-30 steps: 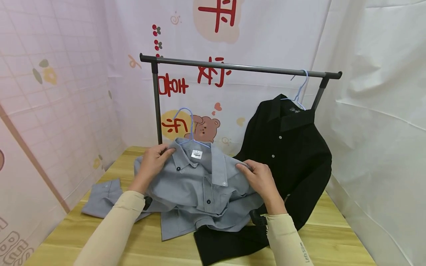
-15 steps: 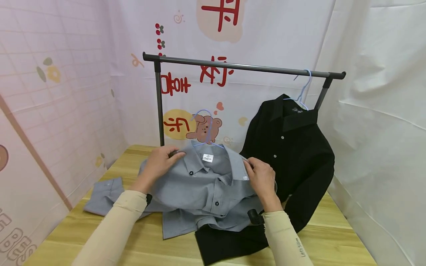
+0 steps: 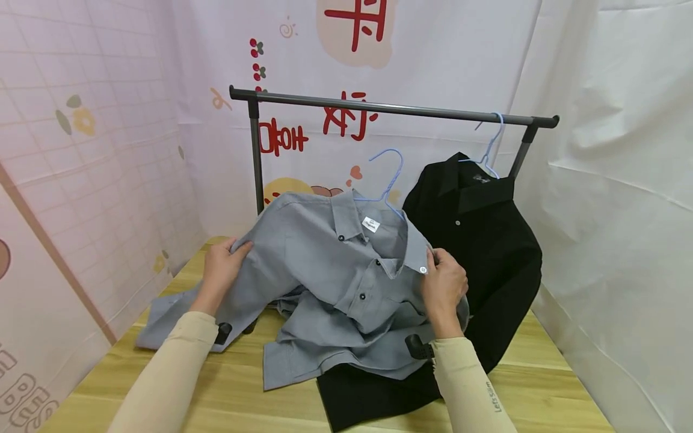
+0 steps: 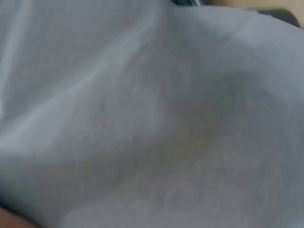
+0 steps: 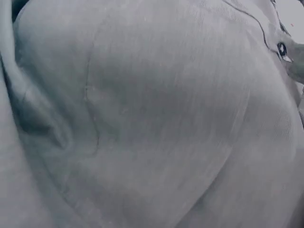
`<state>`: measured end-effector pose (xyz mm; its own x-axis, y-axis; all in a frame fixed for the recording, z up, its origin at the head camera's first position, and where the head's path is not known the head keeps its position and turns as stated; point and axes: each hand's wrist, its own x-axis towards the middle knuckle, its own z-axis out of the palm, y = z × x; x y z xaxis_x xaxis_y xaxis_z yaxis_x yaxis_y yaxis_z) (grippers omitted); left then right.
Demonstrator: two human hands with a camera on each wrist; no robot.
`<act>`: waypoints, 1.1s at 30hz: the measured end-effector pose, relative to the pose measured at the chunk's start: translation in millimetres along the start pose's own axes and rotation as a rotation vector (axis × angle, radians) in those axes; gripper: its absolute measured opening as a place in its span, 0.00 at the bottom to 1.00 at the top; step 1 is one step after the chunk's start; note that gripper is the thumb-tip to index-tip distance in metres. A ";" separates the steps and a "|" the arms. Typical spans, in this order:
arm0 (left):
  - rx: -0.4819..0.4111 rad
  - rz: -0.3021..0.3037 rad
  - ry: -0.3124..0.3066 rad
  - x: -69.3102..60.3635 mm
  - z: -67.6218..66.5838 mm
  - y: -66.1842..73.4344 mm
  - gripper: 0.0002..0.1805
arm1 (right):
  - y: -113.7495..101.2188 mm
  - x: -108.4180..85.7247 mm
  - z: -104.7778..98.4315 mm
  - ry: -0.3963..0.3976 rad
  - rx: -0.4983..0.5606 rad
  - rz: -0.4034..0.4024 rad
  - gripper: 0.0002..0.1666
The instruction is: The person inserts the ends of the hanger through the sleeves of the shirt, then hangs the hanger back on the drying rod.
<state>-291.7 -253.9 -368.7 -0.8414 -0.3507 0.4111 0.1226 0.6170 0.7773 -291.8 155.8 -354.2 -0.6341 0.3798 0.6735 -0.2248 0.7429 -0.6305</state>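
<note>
A grey button-up shirt is held up over the table, its lower part lying in folds. A light blue hanger sits inside its collar, with the hook sticking up free of the rail. My left hand pinches the shirt's sleeve on the left. On the other side, my right hand grips the shirt by the shoulder beside the collar tip. Grey cloth fills the left wrist view, blurred. In the right wrist view the shirt front shows with a dark button at upper right.
A dark metal rack stands at the back. From the right end of its rail hangs a black shirt on a blue hanger; a black sleeve lies across the wooden table. Printed curtains surround the table.
My left hand has moved from near the collar out to the sleeve. The shirt and hanger have risen and shifted right. My right hand keeps its grip and has moved slightly right.
</note>
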 end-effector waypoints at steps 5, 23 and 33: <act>0.090 0.009 0.212 5.3 -2.9 -8.3 0.14 | 3.6 -2.7 4.4 -0.021 0.032 -0.041 0.17; 0.165 0.614 -0.054 -13.3 34.1 61.9 0.07 | -12.5 -25.1 18.3 -0.087 0.177 -0.284 0.19; 0.180 0.753 0.087 -19.8 44.4 67.1 0.06 | -44.7 -41.3 20.9 -0.237 -0.055 -0.350 0.28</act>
<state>-290.1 -174.3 -345.8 -0.5200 0.1586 0.8393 0.5509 0.8132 0.1876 -271.0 95.4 -361.9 -0.6808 -0.0329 0.7318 -0.4210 0.8351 -0.3541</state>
